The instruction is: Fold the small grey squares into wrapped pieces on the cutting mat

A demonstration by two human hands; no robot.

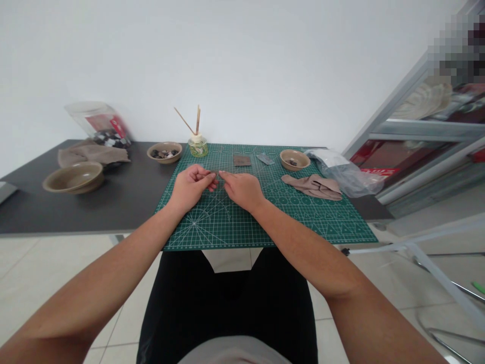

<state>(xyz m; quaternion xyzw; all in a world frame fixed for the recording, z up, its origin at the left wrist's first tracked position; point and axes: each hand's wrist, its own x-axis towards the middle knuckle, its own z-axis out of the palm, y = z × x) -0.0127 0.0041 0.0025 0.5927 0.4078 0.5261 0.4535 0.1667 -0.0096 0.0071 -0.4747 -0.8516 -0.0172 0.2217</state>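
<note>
Over the green cutting mat, my left hand is closed, thumb and fingers pinched together. My right hand faces it, also closed, its index fingertip close to the left thumb tip. Whatever sits between the fingertips is too small to name. Just beyond the hands lie a small brown square sheet and a little clear plastic piece. To their right are a bowl with small dark bits in it and a crumpled brown cloth.
Left of the mat, a bowl of dark and pale stones, another bowl, a brown cloth and a clear bag stand on the dark table. A reed diffuser is near the wall. Far right lies a plastic bag.
</note>
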